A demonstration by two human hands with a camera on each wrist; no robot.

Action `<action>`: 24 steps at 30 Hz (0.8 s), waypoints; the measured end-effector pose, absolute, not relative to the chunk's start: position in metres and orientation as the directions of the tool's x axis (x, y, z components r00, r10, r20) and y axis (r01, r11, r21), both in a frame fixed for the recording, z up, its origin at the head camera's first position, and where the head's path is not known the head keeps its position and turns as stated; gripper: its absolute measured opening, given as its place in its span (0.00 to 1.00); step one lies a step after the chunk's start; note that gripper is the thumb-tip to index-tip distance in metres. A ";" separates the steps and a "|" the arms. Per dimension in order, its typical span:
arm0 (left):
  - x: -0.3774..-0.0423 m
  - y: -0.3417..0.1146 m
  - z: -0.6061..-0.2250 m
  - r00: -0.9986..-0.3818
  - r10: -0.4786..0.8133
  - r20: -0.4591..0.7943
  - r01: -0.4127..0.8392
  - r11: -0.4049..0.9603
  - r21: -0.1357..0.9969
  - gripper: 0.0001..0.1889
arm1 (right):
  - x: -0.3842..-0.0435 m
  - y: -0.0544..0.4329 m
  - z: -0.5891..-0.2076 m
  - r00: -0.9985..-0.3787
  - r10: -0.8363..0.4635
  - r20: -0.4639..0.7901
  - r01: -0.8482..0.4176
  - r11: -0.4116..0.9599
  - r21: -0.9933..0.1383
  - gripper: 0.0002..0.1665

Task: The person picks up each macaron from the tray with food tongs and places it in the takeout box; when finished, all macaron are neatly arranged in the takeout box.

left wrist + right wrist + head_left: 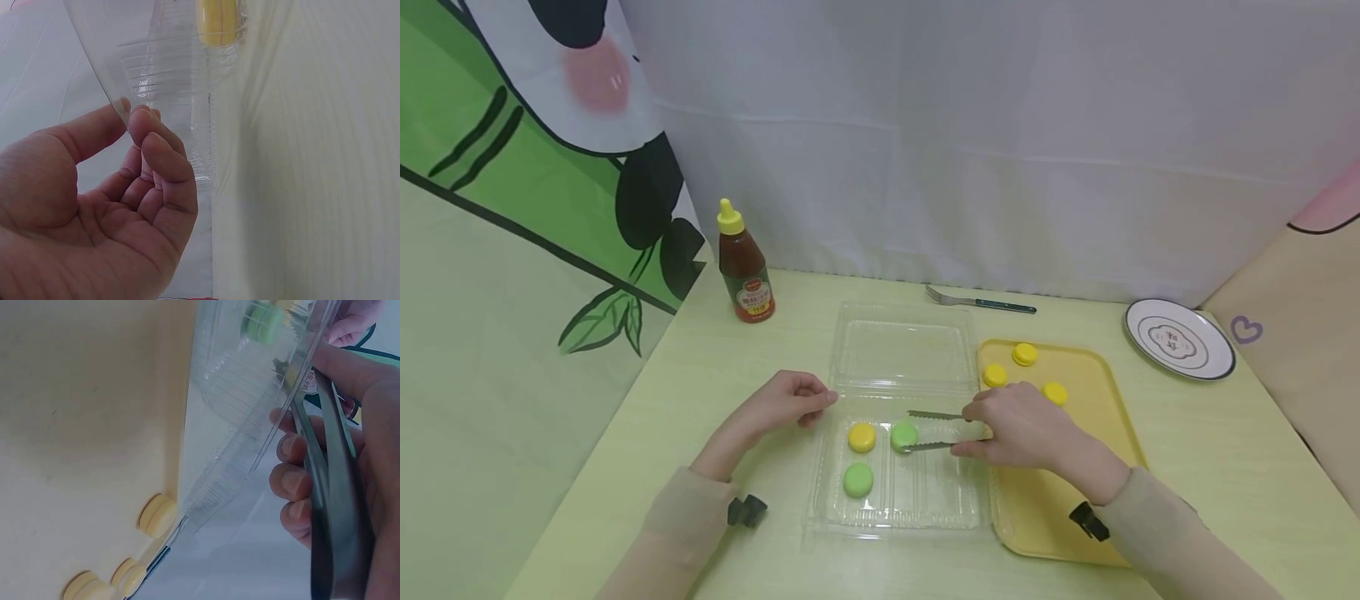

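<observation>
My left hand [781, 402] pinches the left edge of a clear plastic clamshell container [169, 69] between thumb and forefinger. My right hand [1021, 427] holds metal tongs [337, 506] with serrated tips. The tong arms stand apart over the container's base, on either side of a green macaron [904, 437]; the lower tip overlaps its near edge, and I cannot tell whether it is gripped. A yellow macaron [862, 437] sits to its left, with a second green macaron [857, 480] below that, both in the base. The container's lid [902, 346] lies folded back behind.
A yellow tray [1037, 521] at the right bears several yellow macarons [1025, 354] at its far end, partly behind my right hand. A fork [981, 301] lies at the back. The sauce bottle [745, 271] stands back left, and a white plate [1180, 340] far right.
</observation>
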State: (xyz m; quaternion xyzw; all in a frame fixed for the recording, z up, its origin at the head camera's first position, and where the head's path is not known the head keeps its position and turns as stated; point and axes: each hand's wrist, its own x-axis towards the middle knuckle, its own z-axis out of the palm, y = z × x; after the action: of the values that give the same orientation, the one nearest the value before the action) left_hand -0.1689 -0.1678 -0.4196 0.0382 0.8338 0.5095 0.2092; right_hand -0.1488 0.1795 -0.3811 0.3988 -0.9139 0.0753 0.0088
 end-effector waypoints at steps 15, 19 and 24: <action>-0.169 -0.167 -0.420 -0.908 0.271 -0.319 -0.158 0.482 0.861 0.15 | -0.150 0.189 -0.372 -0.715 -0.693 0.097 -0.699 0.700 -0.149 0.22; -0.169 -0.168 -0.419 -0.909 0.271 -0.315 -0.155 0.482 0.862 0.15 | -0.151 0.194 -0.368 -0.717 -0.687 0.118 -0.697 0.704 -0.132 0.25; -0.169 -0.168 -0.420 -0.910 0.272 -0.313 -0.152 0.484 0.862 0.15 | -0.154 0.202 -0.363 -0.722 -0.674 0.158 -0.691 0.713 -0.115 0.23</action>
State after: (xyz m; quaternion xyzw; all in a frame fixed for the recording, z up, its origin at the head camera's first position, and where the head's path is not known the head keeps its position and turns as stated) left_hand -0.1688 -0.1683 -0.4200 0.0360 0.8354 0.5069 0.2093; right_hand -0.1537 0.2024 -0.3630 0.3694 -0.9241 0.0832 0.0525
